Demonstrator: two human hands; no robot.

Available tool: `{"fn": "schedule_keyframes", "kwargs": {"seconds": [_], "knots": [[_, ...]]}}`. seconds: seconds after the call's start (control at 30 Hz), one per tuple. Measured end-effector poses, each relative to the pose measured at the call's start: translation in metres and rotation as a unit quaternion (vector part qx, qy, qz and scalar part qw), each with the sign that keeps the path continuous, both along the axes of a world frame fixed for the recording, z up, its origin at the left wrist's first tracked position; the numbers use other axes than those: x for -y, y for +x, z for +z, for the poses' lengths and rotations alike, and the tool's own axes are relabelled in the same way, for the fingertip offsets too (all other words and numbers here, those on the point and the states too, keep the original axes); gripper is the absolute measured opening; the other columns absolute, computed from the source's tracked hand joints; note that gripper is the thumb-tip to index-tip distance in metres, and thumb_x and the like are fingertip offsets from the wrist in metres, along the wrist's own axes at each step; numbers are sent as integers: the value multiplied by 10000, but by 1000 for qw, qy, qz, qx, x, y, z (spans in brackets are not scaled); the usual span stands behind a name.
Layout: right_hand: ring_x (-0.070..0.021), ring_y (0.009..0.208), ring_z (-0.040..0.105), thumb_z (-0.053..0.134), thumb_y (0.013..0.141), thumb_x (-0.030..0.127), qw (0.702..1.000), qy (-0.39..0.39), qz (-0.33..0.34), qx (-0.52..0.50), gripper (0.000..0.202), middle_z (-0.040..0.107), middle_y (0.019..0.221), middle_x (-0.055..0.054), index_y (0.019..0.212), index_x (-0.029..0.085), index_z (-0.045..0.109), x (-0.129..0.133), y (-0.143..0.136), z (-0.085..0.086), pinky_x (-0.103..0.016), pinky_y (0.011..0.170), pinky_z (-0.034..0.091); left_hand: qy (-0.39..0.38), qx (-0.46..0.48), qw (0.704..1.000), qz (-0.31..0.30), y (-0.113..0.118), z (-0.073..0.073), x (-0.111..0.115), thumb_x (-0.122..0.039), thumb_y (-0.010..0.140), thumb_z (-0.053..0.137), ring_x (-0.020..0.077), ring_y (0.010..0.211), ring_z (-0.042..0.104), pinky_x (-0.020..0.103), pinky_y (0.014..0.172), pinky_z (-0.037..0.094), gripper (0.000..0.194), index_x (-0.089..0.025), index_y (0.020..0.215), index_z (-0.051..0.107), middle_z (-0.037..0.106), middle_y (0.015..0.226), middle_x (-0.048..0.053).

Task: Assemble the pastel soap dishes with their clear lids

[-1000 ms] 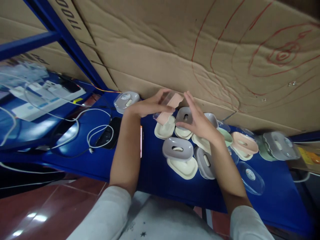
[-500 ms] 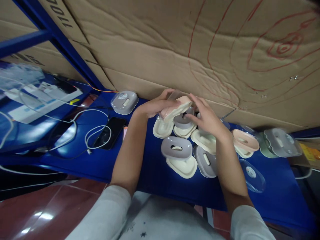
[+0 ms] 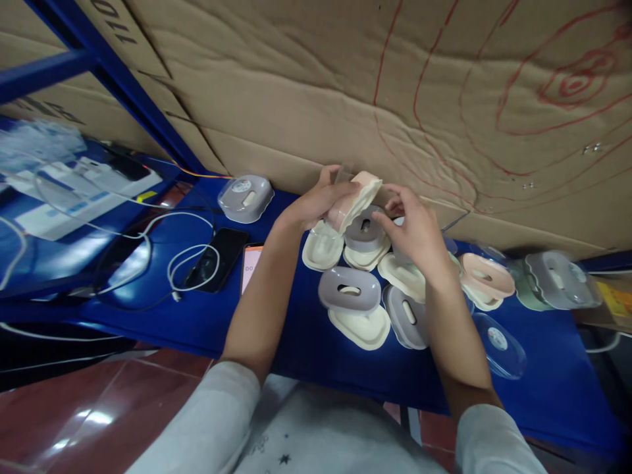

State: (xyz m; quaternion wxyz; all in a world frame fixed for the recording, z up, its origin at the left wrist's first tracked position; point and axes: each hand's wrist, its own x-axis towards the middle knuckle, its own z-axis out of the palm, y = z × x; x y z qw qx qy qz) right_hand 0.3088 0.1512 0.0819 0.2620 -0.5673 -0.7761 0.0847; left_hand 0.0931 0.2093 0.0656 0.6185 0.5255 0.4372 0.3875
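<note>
My left hand [image 3: 316,205] grips a pink and cream soap dish [image 3: 364,203], tilted on its side, with a clear plastic piece partly behind the fingers. Just right of it, my right hand [image 3: 419,234] is open, thumb and fingers apart, with nothing visibly held. Under and between the hands sits a grey soap dish [image 3: 354,236] on cream trays. A cream tray [image 3: 320,253] lies below my left hand, and another cream tray [image 3: 399,275] lies below my right. Nearer me, a grey slotted dish [image 3: 330,289] overlaps a cream tray [image 3: 363,330].
A lidded grey dish [image 3: 254,209] stands back left, near a black phone [image 3: 210,270] and a white cable. Another phone [image 3: 251,260] is partly behind my left forearm. At right are a pink dish [image 3: 481,268], a clear lid [image 3: 508,355] and stacked grey dishes [image 3: 555,289]. Cardboard [image 3: 276,118] walls the back.
My left hand has raised and tilted the pink and cream dish more steeply. My right hand has drawn slightly right, away from it.
</note>
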Motion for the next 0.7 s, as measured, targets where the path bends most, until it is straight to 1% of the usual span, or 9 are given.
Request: {"fn": "schedule_keyframes", "kwargs": {"seconds": [0.1,0.17,0.27,0.33,0.4,0.47,0.57,0.63,0.7], "knots": [[-344,1445,505,617,1016,376,999,46,22,8,544,558,1542,-161,1518,205,496,-1,1,2,-523,1221,413,2,22,999,-30,2,4,3,-319,957,646,279,1393,591,413,1063,524,588,-261,1465,355,598,1426,82],[-333,1465,485,600,1029,386,998,53,35,6,545,539,1565,-167,1525,197,477,-3,1,1,-510,1242,388,0,35,999,-30,6,5,4,-318,950,659,270,1356,615,410,1054,532,608,-256,1464,340,596,1423,90],[-338,1399,546,590,1021,391,999,37,22,8,536,597,1490,-159,1516,209,492,-4,1,-1,-512,1192,444,-2,24,1000,-15,12,3,4,-321,941,674,269,1307,644,409,1031,548,589,-264,1437,361,595,1409,91],[-363,1370,570,607,999,391,999,31,-1,23,588,591,1486,-166,1545,213,483,-1,1,-2,-532,1143,483,4,11,1000,0,14,1,4,-329,944,673,276,1291,654,423,1026,553,582,-279,1435,366,605,1391,81],[-381,1303,616,616,983,393,998,19,-32,43,618,601,1465,-164,1568,239,487,3,3,1,-548,1070,526,6,-5,1000,12,13,1,5,-343,944,676,296,1255,672,459,1016,555,630,-273,1467,334,629,1348,88],[-379,1199,667,613,982,400,996,-4,-55,71,535,662,1366,-144,1503,283,584,6,9,7,-541,996,552,9,-31,999,3,12,1,7,-385,934,698,323,1217,685,495,1001,555,719,-250,1513,293,644,1321,111],[-347,1062,702,604,983,398,992,-35,-60,106,339,737,1148,-115,1271,296,749,7,29,17,-503,934,557,65,-85,994,-22,12,1,10,-458,882,771,349,1264,655,496,1036,536,859,-240,1565,299,609,1411,147],[-323,997,704,607,966,374,990,-40,-72,112,293,746,1070,-104,1187,284,777,6,44,22,-482,905,554,132,-139,981,-27,14,-1,10,-512,842,817,367,1359,590,493,1111,487,928,-240,1588,336,542,1521,169],[-314,971,700,616,937,342,988,-36,-102,114,292,748,1050,-100,1174,277,774,5,58,25,-480,888,552,195,-201,959,-45,17,-5,10,-565,829,829,398,1464,490,525,1194,403,954,-233,1601,377,475,1607,187]]}}
